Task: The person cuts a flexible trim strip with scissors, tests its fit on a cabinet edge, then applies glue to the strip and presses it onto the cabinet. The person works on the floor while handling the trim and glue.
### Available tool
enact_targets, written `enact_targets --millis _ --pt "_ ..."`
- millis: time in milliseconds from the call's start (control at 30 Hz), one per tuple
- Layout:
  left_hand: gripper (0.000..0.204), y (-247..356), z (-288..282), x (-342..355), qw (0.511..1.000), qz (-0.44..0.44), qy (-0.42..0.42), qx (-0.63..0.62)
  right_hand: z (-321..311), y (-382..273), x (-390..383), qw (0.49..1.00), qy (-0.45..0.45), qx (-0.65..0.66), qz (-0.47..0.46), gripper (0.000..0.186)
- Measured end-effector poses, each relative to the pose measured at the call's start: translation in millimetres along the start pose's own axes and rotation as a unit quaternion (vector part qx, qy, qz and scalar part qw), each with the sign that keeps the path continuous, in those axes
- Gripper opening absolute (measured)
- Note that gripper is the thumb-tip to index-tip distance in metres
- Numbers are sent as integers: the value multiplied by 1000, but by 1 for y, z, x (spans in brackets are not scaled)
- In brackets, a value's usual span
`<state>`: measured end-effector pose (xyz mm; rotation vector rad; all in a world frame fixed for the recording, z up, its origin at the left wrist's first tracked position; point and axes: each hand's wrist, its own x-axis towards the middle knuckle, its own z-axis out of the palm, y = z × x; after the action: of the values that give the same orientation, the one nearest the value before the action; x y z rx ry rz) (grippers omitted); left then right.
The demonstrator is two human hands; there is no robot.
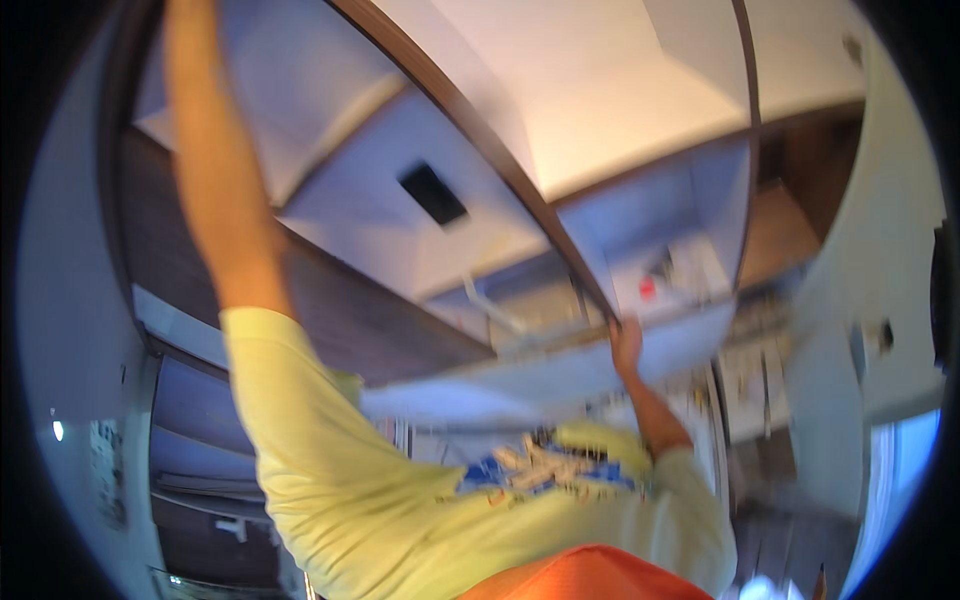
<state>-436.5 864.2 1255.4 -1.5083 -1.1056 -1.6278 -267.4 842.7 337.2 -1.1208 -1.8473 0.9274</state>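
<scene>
My left forearm [235,215] stretches high along the left side, and its hand is cut off by the top edge. Lower on the right, my right hand [627,345] is closed round the lower end of a long brown-edged cabinet panel [480,130]. Motion blur softens its fingers. To the left of that panel is an open pale cabinet compartment, with a flat black rectangular thing [433,193] against its surface. Right of the panel, a small red item [648,288] sits among blurred things in another compartment.
More pale cabinet surfaces [620,90] spread above, divided by a second brown edge [750,60]. A dark brown panel [370,300] runs beside my left arm. A brown open compartment [790,215] lies at the right, near a pale wall [890,270].
</scene>
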Motion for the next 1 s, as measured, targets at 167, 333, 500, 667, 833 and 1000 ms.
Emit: enact_targets --millis 167,333,500,667,833,1000 --pt "15 9 2 12 994 -48 56 -81 0 0 -5 996 45 69 -24 27" --pt "14 5 5 9 988 -55 55 -131 -9 -2 -8 993 22 117 -21 28" --pt "14 5 6 9 985 -57 64 -149 -14 -2 -2 993 7 108 -44 32" --pt "16 9 10 3 985 -56 75 -147 -16 0 3 993 -20 101 -56 31" --pt "17 9 17 5 981 -62 104 -152 -19 1 7 991 -39 115 -61 30" --pt "18 7 18 12 982 -58 124 -132 -24 0 11 991 -64 102 -54 28"
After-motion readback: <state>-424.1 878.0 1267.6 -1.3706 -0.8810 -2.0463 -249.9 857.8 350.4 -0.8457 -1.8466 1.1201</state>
